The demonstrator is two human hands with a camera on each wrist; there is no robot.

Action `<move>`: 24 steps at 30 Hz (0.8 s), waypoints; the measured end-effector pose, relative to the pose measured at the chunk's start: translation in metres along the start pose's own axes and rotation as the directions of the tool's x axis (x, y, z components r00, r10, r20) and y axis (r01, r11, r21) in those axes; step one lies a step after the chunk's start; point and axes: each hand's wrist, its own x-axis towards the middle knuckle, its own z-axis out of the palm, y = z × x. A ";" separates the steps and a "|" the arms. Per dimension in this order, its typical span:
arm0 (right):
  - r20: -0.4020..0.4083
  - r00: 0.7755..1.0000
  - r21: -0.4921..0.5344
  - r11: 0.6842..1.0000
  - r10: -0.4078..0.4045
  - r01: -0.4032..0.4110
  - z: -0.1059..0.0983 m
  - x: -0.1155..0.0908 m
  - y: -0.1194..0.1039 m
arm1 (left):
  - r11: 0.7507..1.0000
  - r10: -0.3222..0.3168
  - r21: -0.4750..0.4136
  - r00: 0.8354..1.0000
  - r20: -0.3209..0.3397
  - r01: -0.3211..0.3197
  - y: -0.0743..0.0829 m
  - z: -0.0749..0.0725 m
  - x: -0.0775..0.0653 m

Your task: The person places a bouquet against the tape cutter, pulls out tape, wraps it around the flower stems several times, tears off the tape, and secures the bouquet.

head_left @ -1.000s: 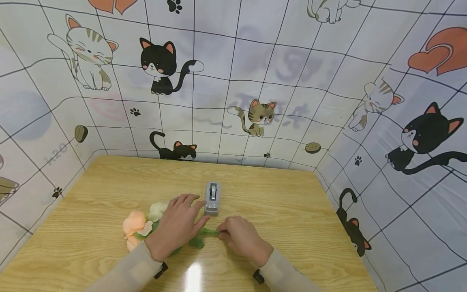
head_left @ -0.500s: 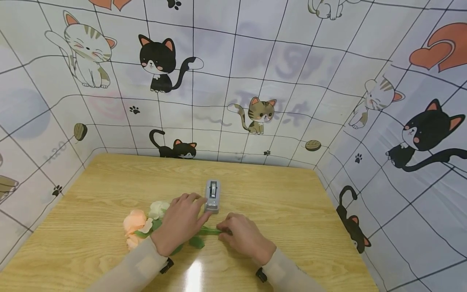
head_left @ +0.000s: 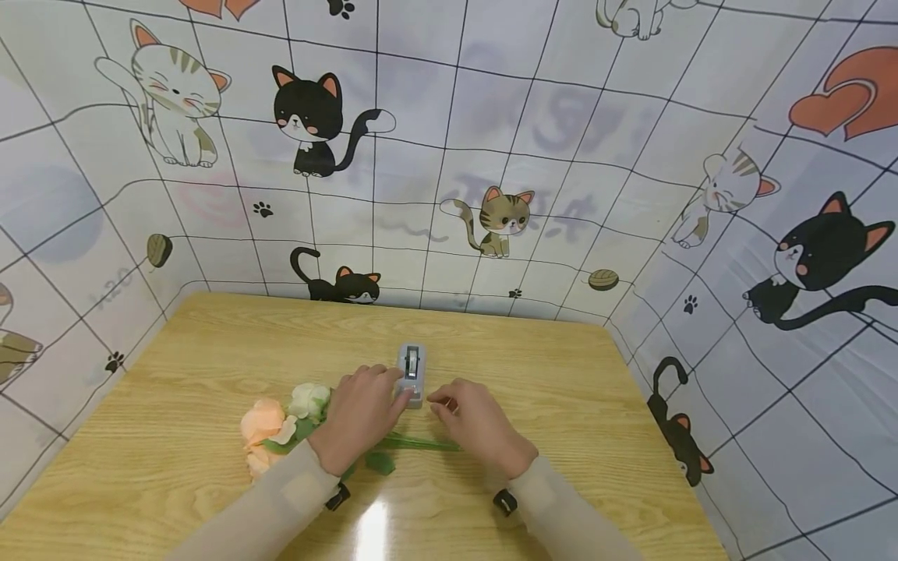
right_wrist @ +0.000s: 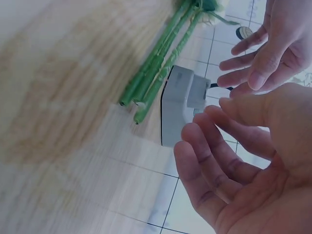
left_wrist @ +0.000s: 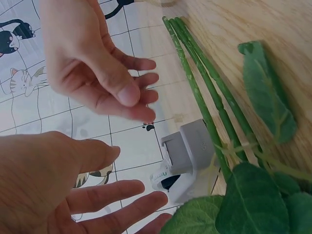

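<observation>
Peach and white flowers (head_left: 263,425) lie on the table, green stems (head_left: 424,445) pointing right; three stem ends show side by side in the right wrist view. Just behind the stems stands a grey tape dispenser (head_left: 412,370). My left hand (head_left: 361,421) is over the stems and leaves, fingers extended and thumb apart, its fingertips overlapping the dispenser's left side in the head view. My right hand (head_left: 480,428) is to the right of the dispenser, above the stem ends. Its fingers bend loosely with nothing between them, as the right wrist view (right_wrist: 239,161) shows.
A green leaf (head_left: 380,463) sticks out in front of the stems. The wooden table (head_left: 561,389) meets a cloth wall (head_left: 421,156) printed with cats at its back and sides. Each wrist wears a black strap-mounted device (head_left: 505,502).
My right hand has let go of the stem ends and moved up and slightly away toward the dispenser. My left hand has shifted a little right and farther back. The flowers stay in place.
</observation>
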 end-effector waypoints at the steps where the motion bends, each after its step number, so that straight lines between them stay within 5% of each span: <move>1: -0.012 1.000 0.001 1.000 -0.001 0.001 0.000 0.003 0.001 | 1.000 0.002 0.001 1.000 -0.005 -0.002 0.001 0.001 0.001; 9: -0.086 0.996 -0.012 1.000 -0.017 0.016 -0.002 0.023 0.002 | 0.993 -0.081 -0.087 0.996 0.030 0.083 0.005 0.006 0.014; 18: -0.089 0.996 0.017 1.000 0.006 -0.004 -0.005 0.041 -0.002 | 0.954 -0.165 -0.234 0.980 0.111 0.187 0.006 0.010 0.023; 24: -0.052 0.999 -0.001 1.000 0.011 -0.011 -0.002 0.056 0.000 | 0.947 -0.179 -0.240 0.972 0.150 0.211 0.006 0.013 0.027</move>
